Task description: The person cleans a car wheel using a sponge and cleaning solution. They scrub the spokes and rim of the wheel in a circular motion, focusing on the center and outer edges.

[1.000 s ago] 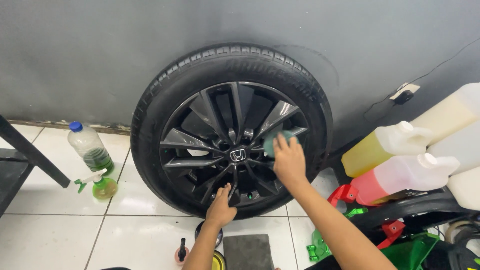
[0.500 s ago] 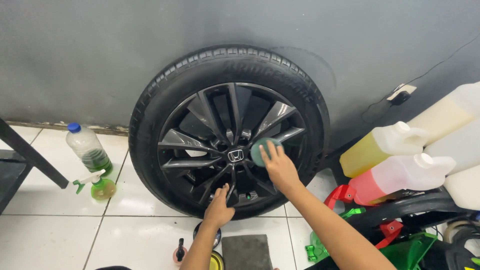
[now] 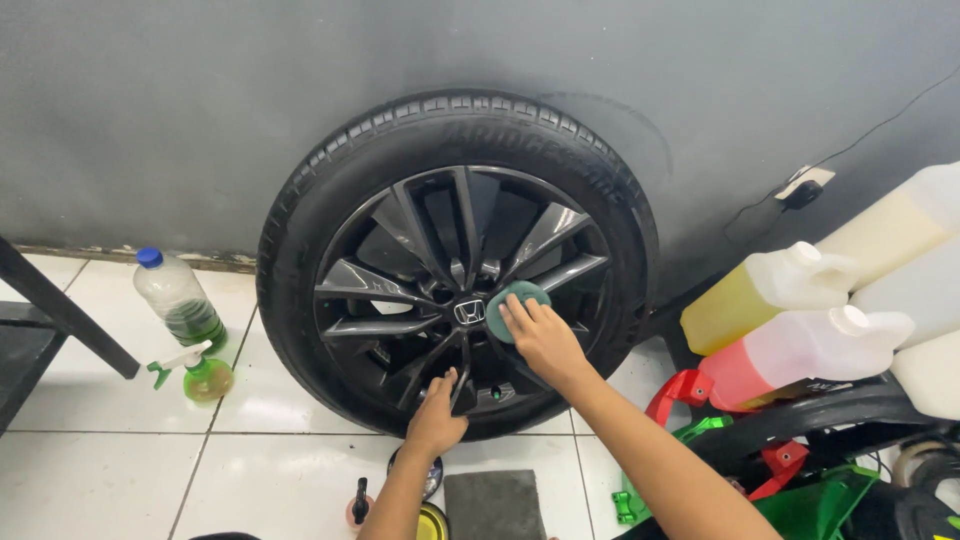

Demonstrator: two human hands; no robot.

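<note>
Right then, the right hand pressed a round green foam pad flat under its fingers, just beside the middle of the black spoked metal wheel. Below it, the left hand gripped a lower spoke.

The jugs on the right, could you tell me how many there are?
4: a yellow-filled jug, a red-filled jug, a pale one behind, and a white one at the edge; more may be out of frame.

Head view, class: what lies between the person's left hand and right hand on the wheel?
In the head view, a dark spoke of the black wheel lies between the left hand, on the lower rim, and the right hand, pressing a green pad.
</note>
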